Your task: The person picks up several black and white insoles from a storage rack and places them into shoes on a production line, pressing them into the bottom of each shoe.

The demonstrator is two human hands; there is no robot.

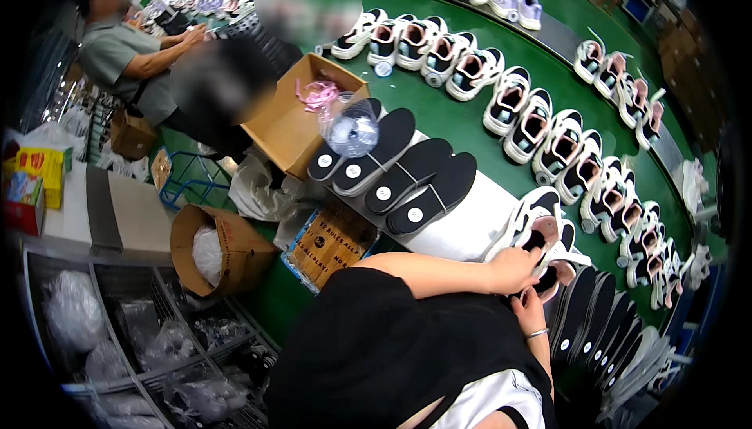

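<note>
- A white-and-black sneaker (540,233) is gripped at the near edge of the green conveyor belt (462,123).
- The left hand (513,268) is closed on the sneaker's side.
- The right hand (531,311) is seen just below it; whether its fingers are closed cannot be told.
- Black insoles (392,166) lie spread to the left, and a stack of insoles (595,327) stands at the right.

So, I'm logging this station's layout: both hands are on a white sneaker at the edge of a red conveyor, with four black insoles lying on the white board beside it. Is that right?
Not quite: the conveyor is green, not red, as the head view shows. The rest holds: the left hand and right hand are on a white sneaker at its edge, with four black insoles on the white board beside it.
</note>
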